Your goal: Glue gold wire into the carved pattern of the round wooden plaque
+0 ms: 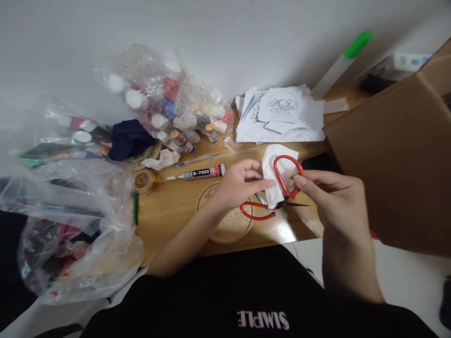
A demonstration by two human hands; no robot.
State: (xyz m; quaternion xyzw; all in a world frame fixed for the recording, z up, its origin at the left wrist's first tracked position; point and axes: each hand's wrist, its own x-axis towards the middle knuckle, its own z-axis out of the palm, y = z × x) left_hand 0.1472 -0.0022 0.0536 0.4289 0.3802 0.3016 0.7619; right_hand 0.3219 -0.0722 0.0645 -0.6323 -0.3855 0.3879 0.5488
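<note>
- Right hand (331,202): fingers (302,180) clenched on the upper loop of the red-handled scissors (286,174). The scissors are held up off the desk (169,216), seemingly so both hands can get at them.
- Left hand (241,184): fingers (268,184) pinched on a white tissue (276,162), pressing it against the scissors near the pivot. The tissue stands up behind the upper loop.
- The 2 loops are spread wide. The lower loop hangs just below the left fingers, and the dark blades point right, under the right fingers. Blades look parted, but it's hard to tell.
- Round wooden disc (225,227) lies flat on the desk directly under the left fingers, engraved face up.
- B-7000 glue tube (202,172) lies just left of the left fingers, nozzle pointing away from them, within easy reach.
- Gold thread spool (145,180) and green pen (136,206) sit further left.
- Stack of line-drawing papers (282,117) lies beyond the fingers, by the wall.
- Cardboard box (394,159) sits just right of the right fingers.
- Plastic bag of small bottles (165,103) lies well beyond the left fingers, bottles kept together inside.
</note>
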